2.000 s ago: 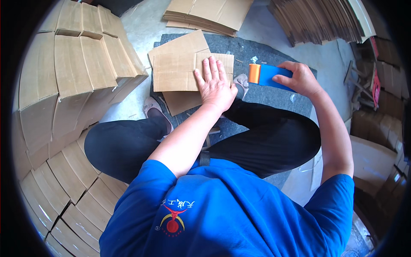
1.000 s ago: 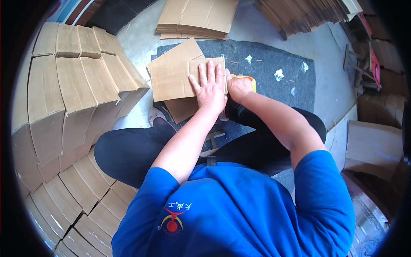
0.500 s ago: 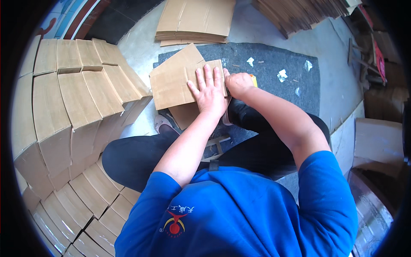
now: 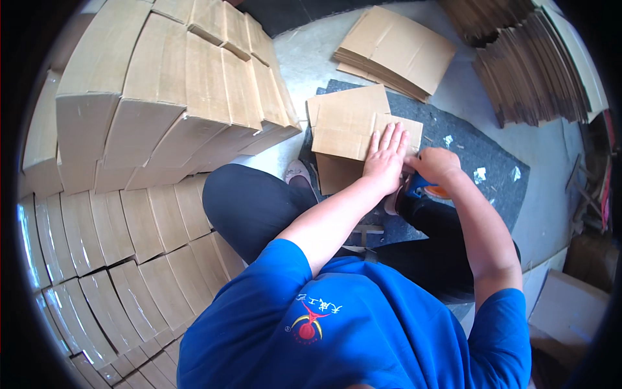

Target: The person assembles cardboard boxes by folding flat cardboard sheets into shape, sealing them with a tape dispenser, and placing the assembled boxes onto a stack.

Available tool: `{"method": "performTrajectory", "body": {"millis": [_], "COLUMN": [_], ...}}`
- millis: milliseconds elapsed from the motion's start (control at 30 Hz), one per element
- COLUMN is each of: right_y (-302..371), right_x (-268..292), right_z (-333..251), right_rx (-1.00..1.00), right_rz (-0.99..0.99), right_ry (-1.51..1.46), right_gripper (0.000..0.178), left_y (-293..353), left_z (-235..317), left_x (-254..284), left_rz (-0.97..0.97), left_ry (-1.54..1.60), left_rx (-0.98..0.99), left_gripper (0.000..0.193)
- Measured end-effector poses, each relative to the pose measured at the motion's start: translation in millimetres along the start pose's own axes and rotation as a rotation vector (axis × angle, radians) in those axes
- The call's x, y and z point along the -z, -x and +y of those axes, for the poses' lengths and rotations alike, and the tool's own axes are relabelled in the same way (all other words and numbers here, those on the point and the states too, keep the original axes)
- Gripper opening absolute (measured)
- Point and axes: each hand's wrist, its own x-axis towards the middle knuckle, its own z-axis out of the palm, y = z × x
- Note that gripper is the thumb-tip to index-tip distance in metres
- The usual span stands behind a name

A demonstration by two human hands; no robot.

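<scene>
A brown cardboard carton lies between my legs, with a flap spread out at its far side. My left hand presses flat on the carton's right part, fingers stretched out. At the carton's near right corner, my right hand is closed around what looks like a blue tape dispenser with an orange ring on it. The dispenser's grip is mostly hidden by the hand. More cardboard shows under the carton on its near side.
Stacked cartons make a wall on the left, with rows of taped cartons nearer. A pile of flat cardboard lies beyond the dark mat, which has scraps on it. More flat cardboard stands at the far right.
The view has swung left, so the scene sits farther right. My left hand stays on the carton. My right hand remains at its right end, and more of the blue and orange dispenser shows.
</scene>
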Motion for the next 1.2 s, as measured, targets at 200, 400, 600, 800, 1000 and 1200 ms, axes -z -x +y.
{"method": "performTrajectory", "body": {"millis": [200, 400, 600, 800, 1000, 1200], "right_y": [-1, 12, 20, 132, 182, 205], "right_x": [-14, -22, 5, 126, 251, 340], "right_z": [18, -2, 38, 21, -68, -231], "right_rx": [0.126, 0.195, 0.129, 0.644, 1.01, 1.223], "right_rz": [0.119, 0.131, 0.324, 0.957, 1.124, 1.132], "right_ry": [-0.063, -0.025, -0.555, -1.022, -1.097, -0.826], "right_gripper": [0.047, 0.057, 0.041, 0.036, 0.038, 0.039], "left_y": [23, 38, 29, 73, 164, 238], "left_z": [-94, -164, -94, -24, -29, -60], "left_x": [17, -3, 97, 264, 376, 411], "left_rz": [0.278, 0.367, 0.356, 0.983, 1.296, 1.472], "left_ry": [0.079, 1.037, 1.394, 1.074, 0.709, 0.405], "left_rx": [0.312, 0.901, 0.73, -0.274, -0.674, -0.67], "left_gripper": [0.092, 0.061, 0.079, 0.074, 0.082, 0.087]}}
